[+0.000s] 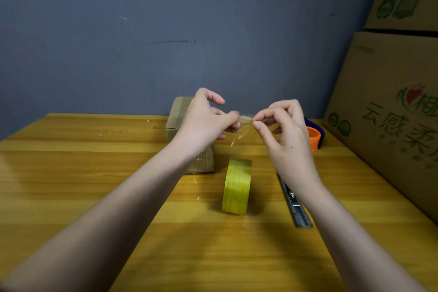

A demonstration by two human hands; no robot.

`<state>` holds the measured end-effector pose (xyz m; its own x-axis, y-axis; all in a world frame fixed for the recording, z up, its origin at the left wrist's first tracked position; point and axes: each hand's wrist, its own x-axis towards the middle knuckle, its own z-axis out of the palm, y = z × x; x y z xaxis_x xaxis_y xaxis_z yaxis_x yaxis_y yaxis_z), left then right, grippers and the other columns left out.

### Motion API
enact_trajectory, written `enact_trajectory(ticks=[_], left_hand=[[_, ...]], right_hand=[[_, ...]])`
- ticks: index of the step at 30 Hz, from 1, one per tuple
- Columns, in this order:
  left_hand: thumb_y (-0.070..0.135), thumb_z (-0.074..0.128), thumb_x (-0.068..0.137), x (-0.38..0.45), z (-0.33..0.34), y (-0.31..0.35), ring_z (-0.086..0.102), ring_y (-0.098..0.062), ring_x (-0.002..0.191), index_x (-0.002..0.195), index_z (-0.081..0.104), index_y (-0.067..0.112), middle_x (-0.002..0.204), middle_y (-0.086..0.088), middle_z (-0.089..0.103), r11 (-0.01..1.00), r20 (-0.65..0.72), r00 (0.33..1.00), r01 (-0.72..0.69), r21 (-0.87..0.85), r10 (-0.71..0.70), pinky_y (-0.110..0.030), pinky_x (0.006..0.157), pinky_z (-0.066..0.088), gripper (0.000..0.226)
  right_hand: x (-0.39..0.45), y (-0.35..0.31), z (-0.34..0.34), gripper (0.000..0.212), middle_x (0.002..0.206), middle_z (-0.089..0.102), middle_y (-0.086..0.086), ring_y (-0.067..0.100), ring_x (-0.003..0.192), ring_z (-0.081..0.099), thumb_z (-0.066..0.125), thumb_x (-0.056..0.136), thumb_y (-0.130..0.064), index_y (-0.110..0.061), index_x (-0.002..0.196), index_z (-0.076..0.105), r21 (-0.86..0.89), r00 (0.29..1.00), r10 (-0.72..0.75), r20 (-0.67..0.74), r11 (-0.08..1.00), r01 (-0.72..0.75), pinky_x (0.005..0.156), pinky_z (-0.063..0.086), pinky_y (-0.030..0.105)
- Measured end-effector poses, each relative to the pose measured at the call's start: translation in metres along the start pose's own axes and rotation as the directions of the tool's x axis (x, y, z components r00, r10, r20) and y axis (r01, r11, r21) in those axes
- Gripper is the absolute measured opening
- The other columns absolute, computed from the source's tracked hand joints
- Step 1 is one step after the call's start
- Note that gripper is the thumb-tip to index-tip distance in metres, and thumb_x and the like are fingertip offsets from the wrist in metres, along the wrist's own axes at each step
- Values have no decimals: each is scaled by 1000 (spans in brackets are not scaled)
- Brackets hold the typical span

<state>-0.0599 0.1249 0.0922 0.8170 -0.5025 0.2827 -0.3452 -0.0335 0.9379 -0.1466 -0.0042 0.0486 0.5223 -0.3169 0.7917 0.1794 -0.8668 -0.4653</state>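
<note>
A yellowish roll of clear packing tape (237,186) stands on edge on the wooden table (83,173). A clear strip of tape (238,135) rises from the roll to my hands. My left hand (206,123) and my right hand (284,130) are raised above the table and each pinches one corner of the strip's free end (246,119) between thumb and forefinger. A small taped cardboard box (182,116) stands behind my left hand, partly hidden by it.
A metal utility knife (296,206) lies to the right of the roll, under my right forearm. An orange and blue tape dispenser (314,136) sits behind my right hand. Large printed cartons (391,106) are stacked along the right edge. A grey wall stands behind.
</note>
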Motion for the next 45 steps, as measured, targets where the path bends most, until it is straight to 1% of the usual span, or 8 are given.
enact_trajectory(ticks=[6,11,15,20,23,30,39,45], left_hand=[[27,73,73,6,-2,-10,62,-18,70,91,38,23,67,3,62,937,-114,990,-41,346,86,-37,69,50,39],[6,61,84,-1,-3,-6,54,0,71,92,47,15,79,9,54,957,-149,948,-267,116,282,-17,70,45,18],[18,60,86,-7,-2,-7,54,1,92,92,66,26,94,9,55,837,-11,874,-462,294,486,-14,84,42,11],[48,61,75,-7,1,-20,51,-7,102,91,67,42,93,14,48,792,132,895,-440,422,427,-46,97,41,18],[46,62,75,-6,3,-19,53,-8,100,88,69,40,92,14,51,797,107,899,-427,426,425,-49,95,42,16],[26,72,79,1,2,-20,57,0,92,79,68,36,92,10,63,863,96,916,-399,310,389,-23,90,44,11],[19,64,87,3,0,-22,69,-6,84,86,73,23,82,8,74,929,138,942,-326,176,305,-23,82,54,10],[13,61,89,3,-3,-25,71,-1,75,90,71,17,77,8,73,959,109,960,-270,92,259,-12,77,53,11]], right_hand=[[-2,7,-1,4,101,51,0,6,91,49,61,91,-15,-13,92,64,-104,995,-94,-27,990,90,72,50,32],[2,8,-4,4,99,55,-1,10,93,54,63,90,-16,-14,92,66,-125,995,-95,42,987,99,73,49,28],[4,7,-4,5,97,55,-4,4,91,52,64,90,-17,-14,92,68,-23,999,-19,32,1000,20,76,44,19],[4,7,-6,3,93,53,-10,-4,90,52,66,88,-15,-14,90,69,96,998,46,48,994,-51,75,41,8],[4,5,-6,5,92,55,-12,-5,89,53,67,88,-15,-20,87,68,127,996,77,52,988,-83,72,42,9],[4,1,-10,5,90,63,-13,-3,88,57,66,88,-18,-23,87,68,142,988,128,88,980,-140,71,42,7],[7,-2,-11,5,84,67,-13,1,83,63,65,89,-16,-16,91,69,187,977,168,132,964,-191,75,50,12],[7,-1,-9,4,85,68,-4,9,82,67,59,92,-14,-13,93,63,191,965,202,170,954,-233,80,56,31]])
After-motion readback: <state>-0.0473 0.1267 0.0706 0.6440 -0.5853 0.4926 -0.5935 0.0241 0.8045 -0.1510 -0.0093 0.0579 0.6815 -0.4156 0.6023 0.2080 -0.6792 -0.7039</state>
